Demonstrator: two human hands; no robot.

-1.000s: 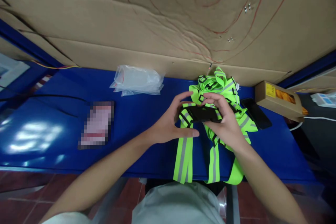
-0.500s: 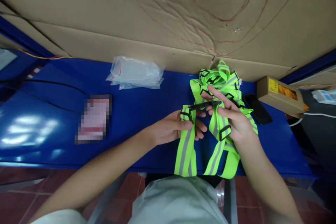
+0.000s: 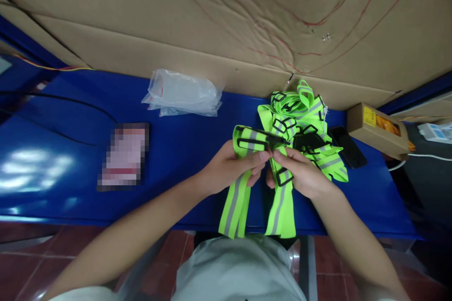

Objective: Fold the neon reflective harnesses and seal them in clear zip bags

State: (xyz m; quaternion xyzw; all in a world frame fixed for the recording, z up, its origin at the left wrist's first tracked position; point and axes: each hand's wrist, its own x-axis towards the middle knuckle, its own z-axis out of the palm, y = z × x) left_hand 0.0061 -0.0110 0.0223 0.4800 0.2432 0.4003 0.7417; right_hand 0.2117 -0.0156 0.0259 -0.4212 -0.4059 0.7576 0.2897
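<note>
Both hands grip one neon-green reflective strap, which has a grey stripe and black plastic buckles. My left hand is closed on its left side, thumb on top, just below a wide black slider. My right hand pinches the strap's other side, close to the left fingertips, above a black rectangular ring. The two strap ends hang down past the table's front edge. Right behind the hands lies a heap of similar green reflective straps with black buckles. What the fingertips pinch between them is partly hidden.
Clear plastic bags lie at the back of the blue table. A pixelated flat object is at left, near black cables. A black phone and a cardboard box stand at right. A cardboard panel rises behind.
My hands have come together. My right hand has moved left and closed from spread fingers into a pinch on the strap. The wide slider on the left side now faces up.
</note>
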